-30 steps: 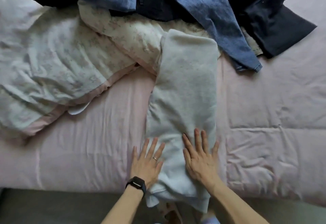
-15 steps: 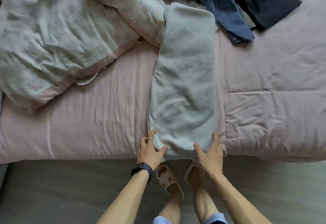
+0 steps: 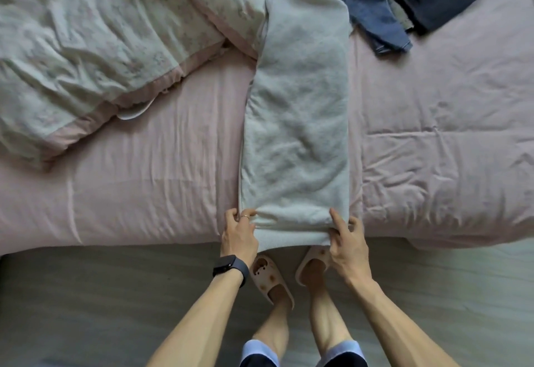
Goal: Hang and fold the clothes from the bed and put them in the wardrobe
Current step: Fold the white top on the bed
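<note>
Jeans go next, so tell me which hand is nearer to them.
Right. The right hand pinches the near right corner of the grey garment, below the jeans; the left hand pinches its near left corner, farther off to the left.

Both forearms stretched forward, nearly parallel. Left hand (image 3: 238, 235) pinched one near corner of the grey garment (image 3: 297, 124), right hand (image 3: 348, 244) pinched the other, thumb on top.
</note>
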### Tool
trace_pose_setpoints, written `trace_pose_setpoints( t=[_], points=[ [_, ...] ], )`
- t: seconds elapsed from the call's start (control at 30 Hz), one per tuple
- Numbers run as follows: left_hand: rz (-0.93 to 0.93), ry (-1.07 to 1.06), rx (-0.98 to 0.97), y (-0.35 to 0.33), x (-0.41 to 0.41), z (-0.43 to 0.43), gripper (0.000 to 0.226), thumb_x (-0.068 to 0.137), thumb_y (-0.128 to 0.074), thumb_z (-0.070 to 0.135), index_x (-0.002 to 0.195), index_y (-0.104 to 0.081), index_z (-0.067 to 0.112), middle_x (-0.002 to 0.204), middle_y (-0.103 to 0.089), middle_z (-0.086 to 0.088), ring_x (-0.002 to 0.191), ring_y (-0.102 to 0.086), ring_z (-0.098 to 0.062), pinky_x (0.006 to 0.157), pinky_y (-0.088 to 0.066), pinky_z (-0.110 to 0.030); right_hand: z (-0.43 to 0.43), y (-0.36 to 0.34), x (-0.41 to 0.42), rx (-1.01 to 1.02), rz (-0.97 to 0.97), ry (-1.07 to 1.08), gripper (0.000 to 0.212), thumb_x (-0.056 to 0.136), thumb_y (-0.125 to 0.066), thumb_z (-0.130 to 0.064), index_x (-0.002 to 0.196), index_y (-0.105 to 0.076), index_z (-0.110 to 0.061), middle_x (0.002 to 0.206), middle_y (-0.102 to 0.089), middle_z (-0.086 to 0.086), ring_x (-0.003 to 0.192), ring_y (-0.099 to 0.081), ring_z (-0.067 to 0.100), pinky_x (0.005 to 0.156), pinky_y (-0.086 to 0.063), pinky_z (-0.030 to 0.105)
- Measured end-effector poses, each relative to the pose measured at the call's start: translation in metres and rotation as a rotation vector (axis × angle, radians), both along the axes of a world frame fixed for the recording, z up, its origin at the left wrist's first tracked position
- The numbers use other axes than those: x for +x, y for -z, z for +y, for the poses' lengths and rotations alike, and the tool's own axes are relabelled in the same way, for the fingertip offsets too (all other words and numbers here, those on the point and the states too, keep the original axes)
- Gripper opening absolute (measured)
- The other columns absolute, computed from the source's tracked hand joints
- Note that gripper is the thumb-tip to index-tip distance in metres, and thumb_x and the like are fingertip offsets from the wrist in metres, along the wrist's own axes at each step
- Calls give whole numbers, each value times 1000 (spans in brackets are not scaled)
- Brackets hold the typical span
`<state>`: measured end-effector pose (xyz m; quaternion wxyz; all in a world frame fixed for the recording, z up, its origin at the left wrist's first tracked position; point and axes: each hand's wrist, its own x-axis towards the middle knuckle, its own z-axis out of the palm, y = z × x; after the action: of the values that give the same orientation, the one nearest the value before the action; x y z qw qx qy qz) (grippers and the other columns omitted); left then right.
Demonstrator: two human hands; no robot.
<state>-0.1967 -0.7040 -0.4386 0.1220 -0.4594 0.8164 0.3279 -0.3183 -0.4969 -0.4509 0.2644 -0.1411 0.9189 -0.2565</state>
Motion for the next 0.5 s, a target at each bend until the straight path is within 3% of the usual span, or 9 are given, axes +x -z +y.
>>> trace_pose_setpoints(
  t=[0.07, 0.13, 0.2, 0.27, 0.33, 0.4, 0.47, 0.5],
  points=[
    [-10, -17, 36, 0, -2, -6, 24, 100, -52, 16, 120, -58, 26, 126, -35, 0, 97, -59, -30, 83, -50, -42, 1, 1, -5, 43, -19, -8, 55, 97, -58, -14, 147, -48, -33, 120, -38, 0, 96, -59, 34, 79, -51, 40],
    [-64, 127, -16, 1, -4, -3, 29, 101, -50, 17, 129, -54, 24, 136, -33, -4, 101, -59, -33, 81, -50, -43, -1, 2, -5, 80, -35, -14, 56, 98, -56, -15, 149, -45, -33, 126, -37, 3, 100, -59, 37, 80, -51, 41],
    [-144, 372, -182, 8, 1, 3, 47, 100, -48, 20, 146, -42, 28, 156, -22, -12, 123, -50, -37, 96, -45, -45, -5, 2, 0, 116, -21, -59, 59, 96, -56, -14, 151, -41, -31, 141, -31, 10, 109, -56, 42, 82, -52, 46],
    [-146, 583, -371, 15, 13, 5, 68, 97, -51, 36, 157, -19, 29, 165, 3, -18, 149, -15, -39, 119, -14, -53, -2, 6, 9, 168, 143, -153, 68, 90, -66, -15, 153, -40, -21, 153, -23, 20, 120, -48, 47, 91, -51, 51],
    [-81, 824, -490, 24, 27, 1, 86, 91, -56, 50, 159, -11, 20, 164, 17, -16, 152, 9, -36, 118, 11, -58, 7, 13, 20, 236, 375, -297, 86, 77, -78, -26, 153, -41, -14, 158, -24, 25, 133, -41, 47, 105, -43, 55],
    [-116, 1060, -544, 35, 30, -4, 94, 94, -54, 42, 158, 8, 13, 160, 31, -14, 149, 23, -35, 114, 23, -59, 14, 24, 29, 256, 492, -484, 100, 67, -84, -31, 155, -38, -16, 163, -23, 20, 148, -30, 38, 115, -31, 56],
    [-212, 1191, -537, 46, 22, -6, 83, 101, -40, 19, 154, 23, 13, 153, 43, -16, 141, 37, -42, 108, 28, -59, 17, 37, 31, 264, 550, -618, 106, 64, -84, -23, 157, -33, -17, 166, -20, 13, 153, -22, 30, 118, -25, 57],
    [-261, 1211, -530, 51, 19, -8, 73, 102, -30, 13, 153, 22, 15, 152, 41, -20, 140, 34, -47, 109, 25, -60, 18, 45, 29, 276, 573, -641, 105, 65, -82, -17, 157, -32, -16, 167, -20, 11, 153, -21, 29, 118, -23, 58]
  ],
)
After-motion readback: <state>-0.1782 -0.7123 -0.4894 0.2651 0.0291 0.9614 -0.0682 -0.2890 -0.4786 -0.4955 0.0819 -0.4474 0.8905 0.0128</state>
